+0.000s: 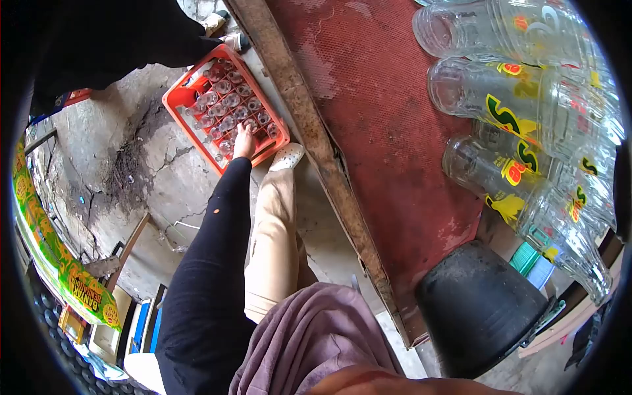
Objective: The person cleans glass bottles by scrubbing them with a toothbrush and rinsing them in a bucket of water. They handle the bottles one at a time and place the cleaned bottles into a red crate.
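Observation:
A red plastic crate (281,141) full of upright clear glass bottles (231,100) stands on the floor at upper middle. My left hand (245,141), at the end of a long black sleeve, reaches into the crate's near right part. Its fingers are closed around the top of a glass bottle (250,124), which still sits among the others. Most of that bottle is hidden by the hand and its neighbours. My right hand is out of sight; only bare skin, possibly of an arm, shows along the bottom edge.
A red-topped table (388,151) with a worn edge runs along my right. Clear printed bottles (484,85) lie stacked on it, near a black bucket (480,306). My foot (288,157) is beside the crate. Another person in dark clothes (125,39) stands beyond; the concrete floor (178,168) is cracked.

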Demonstrator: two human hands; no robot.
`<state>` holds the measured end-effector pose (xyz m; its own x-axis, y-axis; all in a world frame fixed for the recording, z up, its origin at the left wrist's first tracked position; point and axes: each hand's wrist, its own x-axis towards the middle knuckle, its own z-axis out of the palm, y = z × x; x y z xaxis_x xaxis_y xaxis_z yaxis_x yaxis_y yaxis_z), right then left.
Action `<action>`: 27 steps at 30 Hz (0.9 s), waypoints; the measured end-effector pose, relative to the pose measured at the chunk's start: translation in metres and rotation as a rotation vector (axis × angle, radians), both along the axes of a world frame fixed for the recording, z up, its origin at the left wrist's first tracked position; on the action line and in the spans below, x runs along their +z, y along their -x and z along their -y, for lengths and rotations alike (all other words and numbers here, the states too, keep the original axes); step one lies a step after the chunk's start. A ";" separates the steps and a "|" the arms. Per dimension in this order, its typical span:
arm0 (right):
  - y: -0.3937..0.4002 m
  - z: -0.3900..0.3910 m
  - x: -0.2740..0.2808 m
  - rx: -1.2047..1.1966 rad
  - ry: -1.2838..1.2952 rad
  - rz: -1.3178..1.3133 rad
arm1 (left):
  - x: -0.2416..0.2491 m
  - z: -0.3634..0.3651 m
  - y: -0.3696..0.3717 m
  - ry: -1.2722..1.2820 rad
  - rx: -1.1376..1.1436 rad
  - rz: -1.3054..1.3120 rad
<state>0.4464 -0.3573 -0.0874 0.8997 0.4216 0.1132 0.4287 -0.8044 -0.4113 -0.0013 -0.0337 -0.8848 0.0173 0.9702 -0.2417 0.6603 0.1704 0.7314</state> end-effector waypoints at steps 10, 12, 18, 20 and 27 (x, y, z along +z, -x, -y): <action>-0.010 0.010 0.000 0.100 0.037 0.045 | 0.072 -0.024 -0.018 0.184 -0.049 -0.342; -0.012 0.018 0.002 0.148 0.047 0.058 | 0.097 -0.016 -0.018 0.127 -0.074 -0.468; -0.009 -0.026 -0.026 -0.214 -0.350 -0.267 | 0.217 0.007 -0.005 0.154 -0.085 -0.463; 0.005 -0.047 -0.025 0.135 0.014 -0.148 | 0.278 0.010 0.000 0.202 -0.077 -0.435; 0.058 -0.112 -0.023 0.072 0.066 -0.018 | 0.532 -0.011 0.007 0.059 -0.180 -0.383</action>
<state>0.3881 -0.2457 -0.1107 0.8685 0.4911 0.0670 0.4791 -0.7974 -0.3669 -0.0084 -0.0228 -0.3527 0.0832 0.9441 -0.3189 0.9053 0.0622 0.4203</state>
